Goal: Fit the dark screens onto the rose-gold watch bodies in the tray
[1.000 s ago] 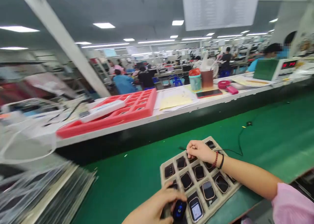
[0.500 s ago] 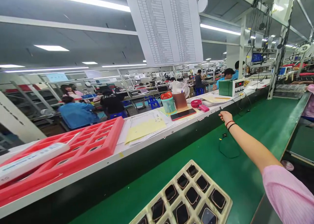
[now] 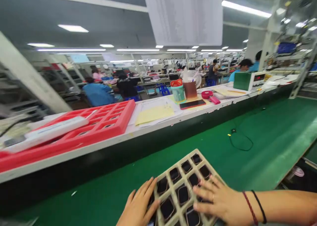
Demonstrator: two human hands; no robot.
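Observation:
A beige compartment tray lies on the green belt, with several small dark-screened devices in its pockets. My left hand rests on the tray's left edge, fingers stretched out flat. Over the tray's right half lies my right hand, fingers spread across the devices, a ring on one finger, red and black bands on the wrist. Neither hand holds anything that I can see.
A black cable lies loose on the belt. Behind it, a white shelf carries a red grid tray with a white power strip, yellow papers, a phone, cups and a green meter. Other people work beyond.
My right arm, stretched far out toward the cable half a second ago, has come back onto the tray. My left hand is in view again at the tray's left edge.

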